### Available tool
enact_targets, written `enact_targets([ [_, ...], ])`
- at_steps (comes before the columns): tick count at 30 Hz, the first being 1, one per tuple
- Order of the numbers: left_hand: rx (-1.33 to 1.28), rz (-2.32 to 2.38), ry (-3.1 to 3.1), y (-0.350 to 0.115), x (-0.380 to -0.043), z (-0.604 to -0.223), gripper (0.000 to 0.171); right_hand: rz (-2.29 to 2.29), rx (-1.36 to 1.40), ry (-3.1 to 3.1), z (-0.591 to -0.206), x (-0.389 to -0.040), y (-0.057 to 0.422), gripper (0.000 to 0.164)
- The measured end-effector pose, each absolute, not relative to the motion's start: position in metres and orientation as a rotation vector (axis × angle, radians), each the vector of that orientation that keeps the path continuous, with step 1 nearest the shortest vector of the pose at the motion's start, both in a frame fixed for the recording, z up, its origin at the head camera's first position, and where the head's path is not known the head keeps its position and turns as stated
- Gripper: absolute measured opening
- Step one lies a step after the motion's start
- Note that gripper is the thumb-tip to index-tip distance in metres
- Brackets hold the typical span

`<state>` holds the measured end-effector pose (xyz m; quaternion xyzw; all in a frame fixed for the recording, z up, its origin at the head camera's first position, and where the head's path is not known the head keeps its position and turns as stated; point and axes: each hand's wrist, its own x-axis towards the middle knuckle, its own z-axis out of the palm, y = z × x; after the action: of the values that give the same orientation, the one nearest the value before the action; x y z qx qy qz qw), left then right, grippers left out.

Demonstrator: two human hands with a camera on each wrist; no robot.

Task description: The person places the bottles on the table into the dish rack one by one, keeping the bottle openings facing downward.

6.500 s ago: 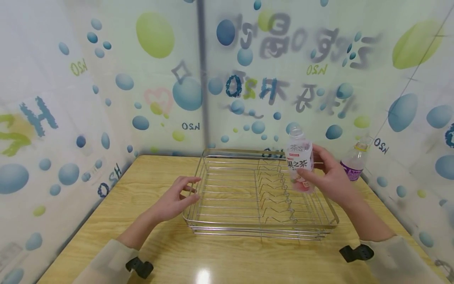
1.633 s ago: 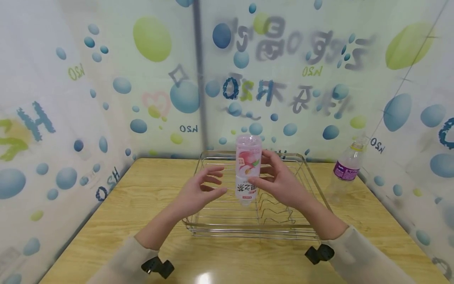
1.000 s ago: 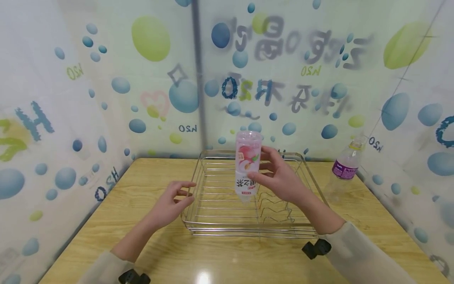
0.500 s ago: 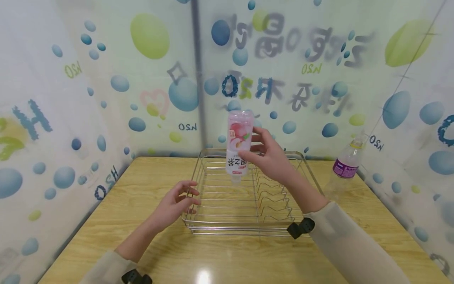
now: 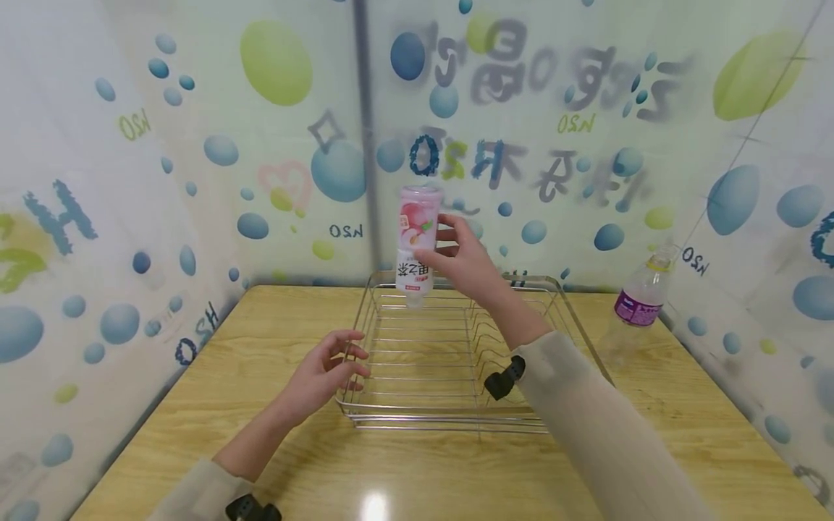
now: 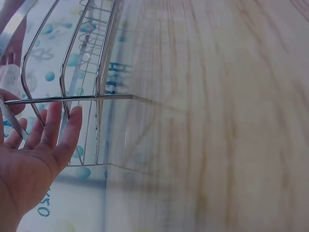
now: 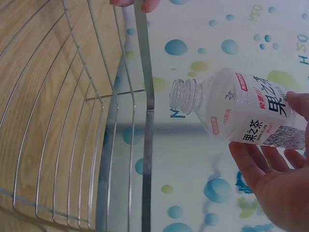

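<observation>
My right hand (image 5: 459, 260) grips a clear plastic drink bottle (image 5: 417, 239) with a pink peach label. The bottle is upside down, its uncapped mouth lowest, over the back left part of the wire dish rack (image 5: 417, 410). In the right wrist view the bottle's bare neck (image 7: 186, 95) points toward the rack. My left hand (image 5: 319, 376) holds the rack's left rim, fingertips reaching just past it. In the left wrist view the fingers (image 6: 50, 128) lie along the side wires.
A second clear bottle (image 5: 641, 297) with a purple label and yellow neck ring stands at the table's right back. The rack sits on a wooden table (image 5: 404, 477). Bubble-patterned curtains (image 5: 287, 181) enclose the back and sides. Wavy wire dividers fill the rack's right half.
The peach bottle has been turned mouth down, then moved left, up and toward the back by my right hand. My left hand briefly came near the bottle, then returned to the rack's left rim.
</observation>
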<state>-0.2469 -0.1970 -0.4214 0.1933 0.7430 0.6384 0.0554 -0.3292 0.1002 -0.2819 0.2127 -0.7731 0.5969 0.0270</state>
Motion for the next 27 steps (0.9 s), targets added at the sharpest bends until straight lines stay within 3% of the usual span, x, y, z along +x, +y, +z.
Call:
enact_targets([
  [16,0.597,1.956,2.241,-0.197,-0.246,-0.420,0.050,1.970,0.479,-2.373,-0.322,-0.381,0.065,0.082],
  [27,0.581,1.950,2.248,-0.196,-0.246,-0.421,0.050,1.949,0.454,-2.482,-0.355,-0.390,0.055,0.081],
])
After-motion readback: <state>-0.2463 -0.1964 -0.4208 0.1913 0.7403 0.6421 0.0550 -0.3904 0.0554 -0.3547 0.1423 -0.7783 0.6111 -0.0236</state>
